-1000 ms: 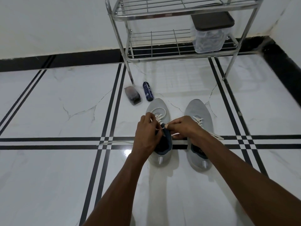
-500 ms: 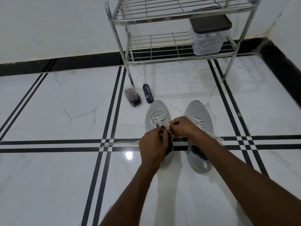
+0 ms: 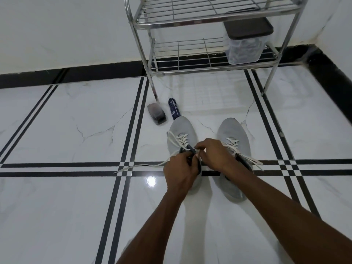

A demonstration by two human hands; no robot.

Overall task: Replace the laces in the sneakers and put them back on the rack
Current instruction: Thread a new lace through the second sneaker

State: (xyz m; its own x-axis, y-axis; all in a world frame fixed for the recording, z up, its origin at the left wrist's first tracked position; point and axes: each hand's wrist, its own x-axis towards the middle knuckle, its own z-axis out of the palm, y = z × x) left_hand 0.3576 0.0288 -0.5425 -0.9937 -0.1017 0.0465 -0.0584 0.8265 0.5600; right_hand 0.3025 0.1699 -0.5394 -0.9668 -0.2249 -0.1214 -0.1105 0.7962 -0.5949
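Two grey sneakers stand side by side on the white tiled floor, toes pointing away from me. The left sneaker (image 3: pixel 182 128) has a white lace (image 3: pixel 179 139) partly threaded, with one long loose end trailing left across the floor. My left hand (image 3: pixel 181 173) covers the shoe's opening, fingers curled at the tongue and lace. My right hand (image 3: pixel 214 152) pinches the lace at the top eyelets beside it. The right sneaker (image 3: pixel 233 134) is laced, its ends lying to the right. The metal wire rack (image 3: pixel 190 65) stands behind the shoes.
A clear plastic box with a dark lid (image 3: pixel 245 42) sits on the rack's bottom shelf at the right. A small dark case (image 3: pixel 157 115) and a blue spray can (image 3: pixel 173 110) lie on the floor by the rack's front left leg. White walls with black skirting close the corner.
My left hand has slid back from the eyelets toward the shoe's opening. The loose lace end now stretches farther left across the floor. My right hand stays at the top eyelets.
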